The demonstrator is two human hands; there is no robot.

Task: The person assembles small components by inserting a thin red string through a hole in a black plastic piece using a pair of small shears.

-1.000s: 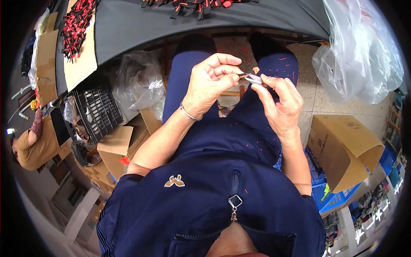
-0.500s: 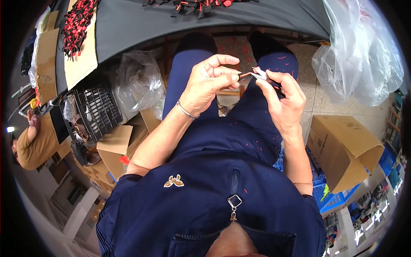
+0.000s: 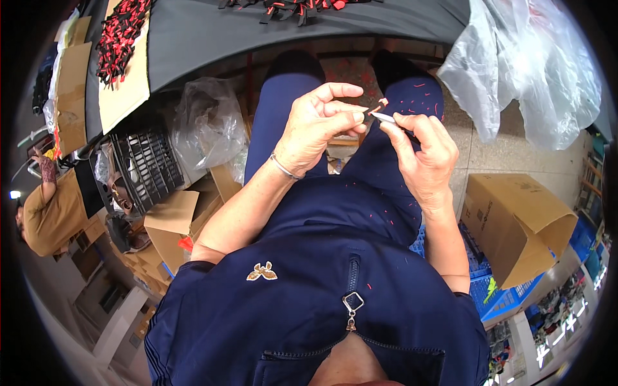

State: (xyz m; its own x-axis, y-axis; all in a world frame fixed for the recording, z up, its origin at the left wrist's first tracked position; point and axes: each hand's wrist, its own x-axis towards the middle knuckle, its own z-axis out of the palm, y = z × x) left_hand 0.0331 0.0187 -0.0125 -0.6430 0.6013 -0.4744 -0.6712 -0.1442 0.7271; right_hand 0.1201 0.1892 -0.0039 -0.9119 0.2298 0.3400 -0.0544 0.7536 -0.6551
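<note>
My left hand (image 3: 315, 125), a bracelet on its wrist, pinches a small dark strip with a reddish end (image 3: 382, 104) between thumb and forefinger; the other fingers are loosely curled. My right hand (image 3: 428, 148) is closed around small silver snips (image 3: 384, 117), mostly hidden by the fingers. The narrow metal tip touches or nearly touches the strip, just past my left fingertips. Both hands are held above my lap. Short red thread scraps (image 3: 418, 106) lie scattered over my dark blue trousers.
Black-and-red pieces lie in a pile (image 3: 299, 9) on the black-covered table (image 3: 212, 38) and in another pile (image 3: 122, 38) on cardboard. Clear plastic bags (image 3: 521, 71) hang at right. Open cartons (image 3: 515, 219), a black crate (image 3: 148, 164) and a blue crate (image 3: 508, 299) stand around me. Another person (image 3: 58, 206) is at left.
The snips' tip has turned and come in closer to the strip; the strip's reddish end now points up. My left hand has barely moved. The plastic bag at right has swung leftward.
</note>
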